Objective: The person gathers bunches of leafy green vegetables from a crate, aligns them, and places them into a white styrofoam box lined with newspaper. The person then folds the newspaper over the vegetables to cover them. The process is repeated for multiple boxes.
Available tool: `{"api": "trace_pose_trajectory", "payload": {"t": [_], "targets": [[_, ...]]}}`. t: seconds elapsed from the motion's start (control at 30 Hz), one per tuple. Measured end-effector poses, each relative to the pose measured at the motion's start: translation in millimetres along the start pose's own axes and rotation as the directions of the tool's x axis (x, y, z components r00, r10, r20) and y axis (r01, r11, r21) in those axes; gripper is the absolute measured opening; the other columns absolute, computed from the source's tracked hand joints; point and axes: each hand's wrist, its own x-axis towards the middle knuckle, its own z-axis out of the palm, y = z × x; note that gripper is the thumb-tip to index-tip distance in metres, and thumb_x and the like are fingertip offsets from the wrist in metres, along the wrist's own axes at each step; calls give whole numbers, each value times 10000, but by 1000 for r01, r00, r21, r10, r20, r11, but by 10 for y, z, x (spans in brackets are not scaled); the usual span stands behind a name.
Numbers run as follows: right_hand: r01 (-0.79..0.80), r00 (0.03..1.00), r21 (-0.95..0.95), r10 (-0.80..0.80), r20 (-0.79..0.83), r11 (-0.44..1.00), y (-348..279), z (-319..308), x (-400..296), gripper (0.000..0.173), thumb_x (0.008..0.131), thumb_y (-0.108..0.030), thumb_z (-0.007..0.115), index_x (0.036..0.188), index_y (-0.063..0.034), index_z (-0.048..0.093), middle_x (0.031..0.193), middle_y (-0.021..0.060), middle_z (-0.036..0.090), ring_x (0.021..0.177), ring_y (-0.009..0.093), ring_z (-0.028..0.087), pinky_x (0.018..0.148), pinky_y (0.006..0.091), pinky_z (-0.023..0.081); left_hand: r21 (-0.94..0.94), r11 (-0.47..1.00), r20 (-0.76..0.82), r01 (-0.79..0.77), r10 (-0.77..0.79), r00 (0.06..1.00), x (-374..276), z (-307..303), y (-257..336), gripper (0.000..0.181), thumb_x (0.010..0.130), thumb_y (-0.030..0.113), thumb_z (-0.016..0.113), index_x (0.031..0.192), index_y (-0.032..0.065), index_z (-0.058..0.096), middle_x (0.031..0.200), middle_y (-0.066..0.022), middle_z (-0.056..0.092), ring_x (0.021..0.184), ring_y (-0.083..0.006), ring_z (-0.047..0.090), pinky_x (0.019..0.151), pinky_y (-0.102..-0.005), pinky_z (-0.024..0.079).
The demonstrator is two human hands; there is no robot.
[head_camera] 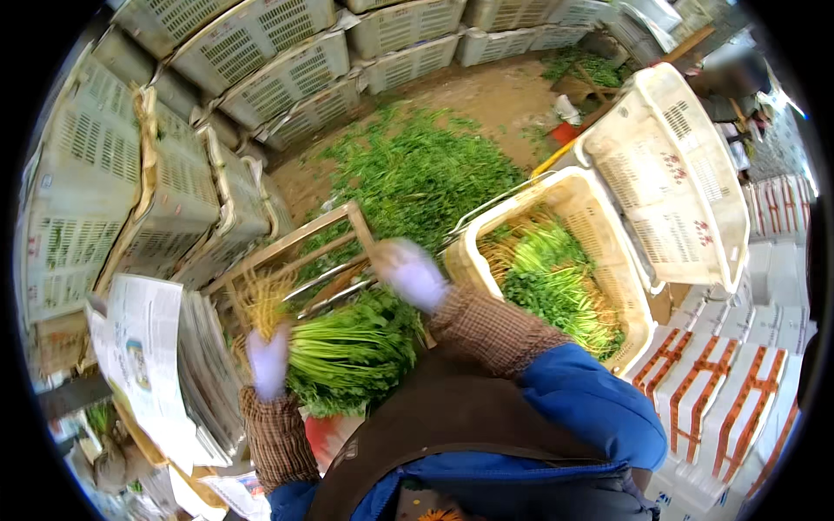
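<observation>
A bunch of celery-like greens [345, 355] lies in front of me, pale roots at its left end and leaves to the right. My left hand [267, 358], in a pale glove with a checked sleeve cover, grips the bunch near its roots [266, 306]. Motion blurs my right hand [407, 270], also gloved, which is by the corner of a wooden frame [355, 228], above the bunch's leafy end. Its fingers are too smeared to show whether they hold anything. Metal bars [329, 280] run across the frame. To the right, a cream plastic crate [603, 273] holds more rooted greens [554, 280].
Loose leaves [423, 163] are heaped on the floor [508, 91] beyond the frame. Stacked crates [98, 176] rise at left and back. Newspapers [146, 352] are piled at left. Tilted crates [677, 189] and white boxes with orange tape [710, 384] are at right. A blurred person [730, 78] is far right.
</observation>
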Motion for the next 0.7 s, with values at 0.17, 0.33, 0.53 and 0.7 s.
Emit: {"api": "trace_pose_trajectory", "payload": {"t": [0.17,0.33,0.53,0.7], "targets": [[-234,924,-207,151,-351,950,147,-647,-398,343,937,-212,552,1201,-3,611,1056,187,649,1001,302,626,900,372,492,262,965,-279,-23,98,955,-405,185,-274,278,947,196,580,1160,22,625,926,-107,682,736,-222,627,691,-333,531],[-170,932,-235,78,-355,957,438,-866,-525,261,916,-199,567,1063,-6,664,1026,202,651,979,363,619,869,409,494,-57,981,-488,-187,136,862,-10,-302,221,191,941,82,568,1110,18,632,866,-64,693,663,-95,626,444,-238,442],[166,966,-299,-216,-143,940,-211,-715,-163,240,909,-138,572,1082,10,646,1073,200,630,986,341,613,861,391,496,567,753,-249,-335,544,801,401,-251,274,215,859,155,647,1019,16,611,782,-149,637,664,-282,636,629,-403,524],[404,847,-342,-488,-209,848,-868,-532,91,271,906,-74,551,1154,24,602,1168,209,594,1025,355,591,891,412,494,548,811,-625,-207,560,543,593,-725,848,172,861,121,650,992,18,610,807,-152,614,707,-295,605,659,-406,499]]}}
